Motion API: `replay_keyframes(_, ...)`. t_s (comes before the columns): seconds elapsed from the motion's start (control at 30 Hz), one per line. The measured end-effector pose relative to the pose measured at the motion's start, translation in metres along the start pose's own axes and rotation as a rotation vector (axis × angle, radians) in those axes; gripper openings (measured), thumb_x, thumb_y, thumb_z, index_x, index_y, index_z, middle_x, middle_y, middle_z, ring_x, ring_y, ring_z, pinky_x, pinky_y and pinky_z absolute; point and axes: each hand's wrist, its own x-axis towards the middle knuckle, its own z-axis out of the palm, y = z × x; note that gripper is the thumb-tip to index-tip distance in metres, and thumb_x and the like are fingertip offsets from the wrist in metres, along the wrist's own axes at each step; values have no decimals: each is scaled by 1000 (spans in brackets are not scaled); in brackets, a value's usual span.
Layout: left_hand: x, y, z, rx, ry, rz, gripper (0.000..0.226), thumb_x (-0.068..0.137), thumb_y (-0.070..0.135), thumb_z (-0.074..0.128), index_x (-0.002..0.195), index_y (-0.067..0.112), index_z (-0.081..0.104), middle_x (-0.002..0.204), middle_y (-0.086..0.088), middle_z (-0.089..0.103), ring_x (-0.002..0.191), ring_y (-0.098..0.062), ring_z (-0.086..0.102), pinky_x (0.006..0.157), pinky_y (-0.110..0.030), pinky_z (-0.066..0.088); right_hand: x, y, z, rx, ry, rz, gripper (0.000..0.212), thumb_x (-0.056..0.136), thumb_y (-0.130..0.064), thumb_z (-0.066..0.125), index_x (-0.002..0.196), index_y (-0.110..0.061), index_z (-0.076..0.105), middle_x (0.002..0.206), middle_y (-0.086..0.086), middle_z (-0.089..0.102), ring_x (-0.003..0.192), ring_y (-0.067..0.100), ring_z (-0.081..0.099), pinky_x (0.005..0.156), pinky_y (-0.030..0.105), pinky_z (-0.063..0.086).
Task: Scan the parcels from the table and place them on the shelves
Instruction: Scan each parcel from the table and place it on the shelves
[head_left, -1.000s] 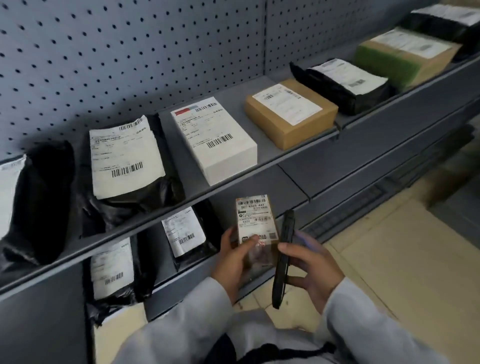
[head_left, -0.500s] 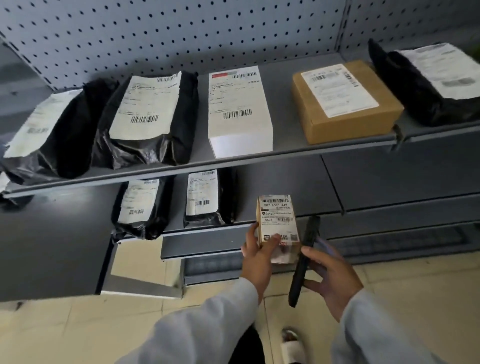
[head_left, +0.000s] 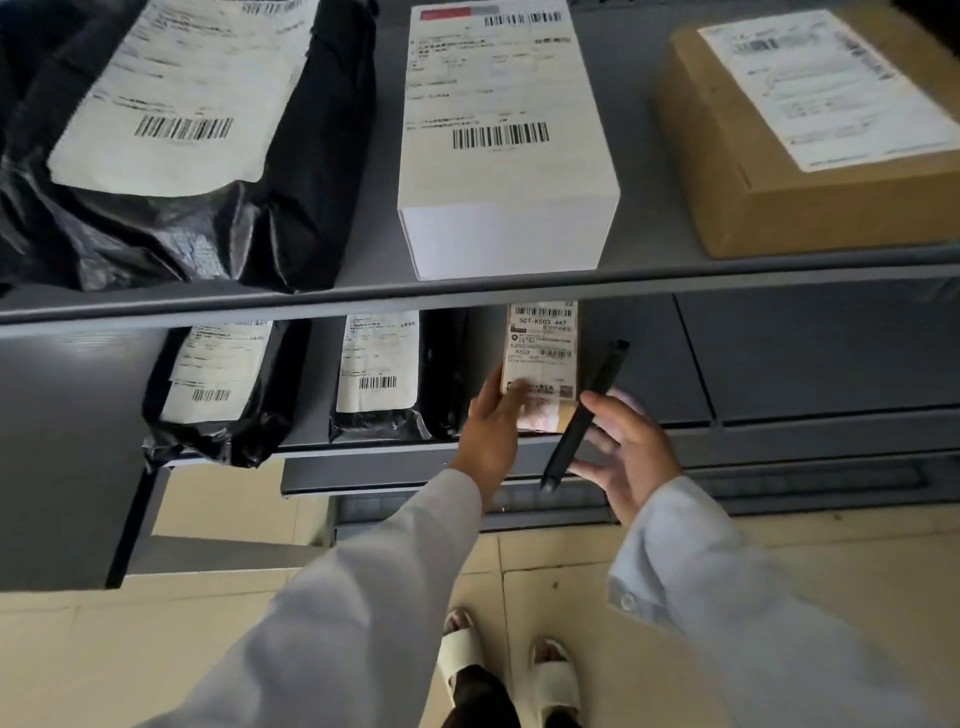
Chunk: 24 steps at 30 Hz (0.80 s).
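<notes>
- Left hand (head_left: 488, 431) grips small parcel (head_left: 543, 358) at its near end; long axis points into lower shelf (head_left: 395, 449).
- Right hand (head_left: 623, 447) holds scanner (head_left: 584, 415), just beside the parcel.

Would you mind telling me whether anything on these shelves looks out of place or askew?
Only one thing: the leftmost black bag on the lower shelf sits tilted, its crumpled bottom corner hanging over the shelf's front edge. The other parcels lie flat.
</notes>
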Motion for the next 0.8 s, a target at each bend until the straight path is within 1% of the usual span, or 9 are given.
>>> replay_keyframes(0.07, 5, 2, -5, -47, -32, -30, 35, 96, 43, 48, 130, 38, 57, 122, 8, 68, 118, -15, 60, 107, -40, 38, 7, -3, 2, -12, -6, -4, 30, 86, -25, 71, 115, -26, 63, 116, 6, 73, 113, 25, 66, 97, 58, 49)
replay_keyframes(0.17, 8, 4, -12, -103, -31, -78, 36, 95, 39, 54, 131, 34, 53, 120, 6, 68, 116, -16, 62, 111, -46, 38, 13, -9, 5, -32, -14, -3, 24, 87, -26, 70, 111, -24, 64, 115, 7, 73, 114, 28, 65, 95, 57, 51)
replay_keyframes(0.3, 8, 3, -12, -72, -39, -115, 36, 92, 44, 60, 125, 35, 49, 132, 0, 59, 116, -17, 60, 107, -39, 40, 14, -11, 1, -9, -13, 24, 7, 91, -23, 64, 99, -22, 63, 114, 10, 71, 114, 29, 64, 98, 60, 49)
replay_keyframes(0.37, 6, 0, -10, -62, -16, -121, 40, 85, 50, 64, 120, 37, 50, 134, -2, 52, 118, -20, 58, 109, -43, 40, 14, -10, -3, 1, -16, 36, 3, 92, -22, 64, 94, -22, 62, 111, 9, 72, 115, 30, 64, 99, 63, 47)
replay_keyframes(0.47, 3, -6, -7, -68, 2, -132, 44, 76, 54, 65, 113, 35, 50, 133, -3, 50, 121, -23, 55, 111, -50, 38, 15, -9, -8, 11, -25, 49, 3, 91, -22, 65, 92, -21, 62, 109, 9, 72, 111, 28, 65, 101, 64, 46)
replay_keyframes(0.57, 2, -7, -7, -84, 15, -130, 41, 82, 47, 64, 117, 31, 50, 128, 3, 49, 121, -23, 54, 111, -50, 38, 17, -10, -12, 21, -29, 64, 12, 89, -25, 67, 98, -18, 61, 122, 15, 69, 119, 32, 63, 100, 64, 47)
replay_keyframes(0.63, 1, -5, -6, -105, 27, -125, 40, 89, 38, 64, 124, 23, 50, 122, 9, 49, 120, -23, 54, 111, -50, 38, 18, -12, -12, 10, -48, 65, 14, 88, -24, 68, 99, -19, 62, 114, 12, 72, 117, 32, 64, 100, 64, 47)
replay_keyframes(0.73, -7, 5, -4, -118, 65, -137, 45, 85, 41, 65, 124, 28, 45, 128, -3, 55, 118, -24, 56, 110, -50, 39, 17, -15, -13, -25, -60, 45, 13, 89, -21, 68, 102, -22, 64, 106, 6, 72, 109, 28, 66, 99, 63, 48)
replay_keyframes(0.8, -17, 14, -5, -120, 93, -147, 50, 86, 43, 64, 129, 31, 41, 133, -6, 52, 119, -26, 54, 110, -49, 39, 12, -19, -15, -30, -44, 35, 16, 88, -20, 68, 104, -23, 64, 103, 5, 71, 107, 28, 66, 98, 62, 49)
